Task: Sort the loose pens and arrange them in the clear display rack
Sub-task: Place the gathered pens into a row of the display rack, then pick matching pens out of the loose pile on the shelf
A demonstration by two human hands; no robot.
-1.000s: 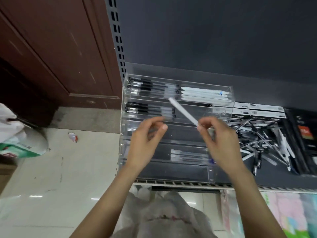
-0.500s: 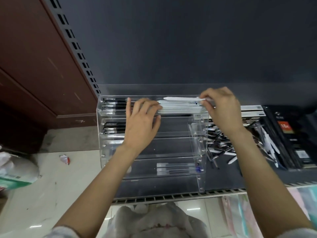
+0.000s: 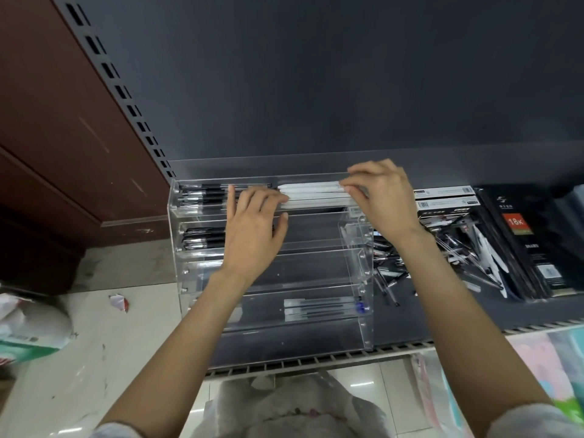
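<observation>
Head cam looks down on a clear display rack (image 3: pixel 354 235) w/ stepped tiers, standing on a dark shelf (image 3: pixel 474 314). I see both bare hands up at the top tier. The right hand (image 3: pixel 384 199) has fingers curled, tips pinching the right end of the white pens (image 3: pixel 313 192) lying side by side in the top tier's right half. The left hand (image 3: pixel 254 230) lies flat, fingers straight and relaxed, tips touching the left ends of those white pens; it grips nothing.

Black pens (image 3: pixel 202 196) fill the top tier's left half, more black pens (image 3: pixel 203 238) sit one tier down. A few clear pens w/ a blue cap (image 3: pixel 322 306) lie in a low tier. The middle tiers look bare. The loose pens (image 3: pixel 442 254) still to sort lie in a tangled heap on the shelf just right of the rack, beside dark notebook packs (image 3: pixel 521 245).

My read: white pens are being squared up, much sorting still left. Risks from here: pushing too hard w/ the flat left hand could shove the white pens over the divide into the black ones, or nudge the light rack along the shelf. If the right pinch lets go unevenly, a pen could sit crooked or roll out over the tier's front lip. Clear acrylic edges are hard to see, so a knuckle could catch one
</observation>
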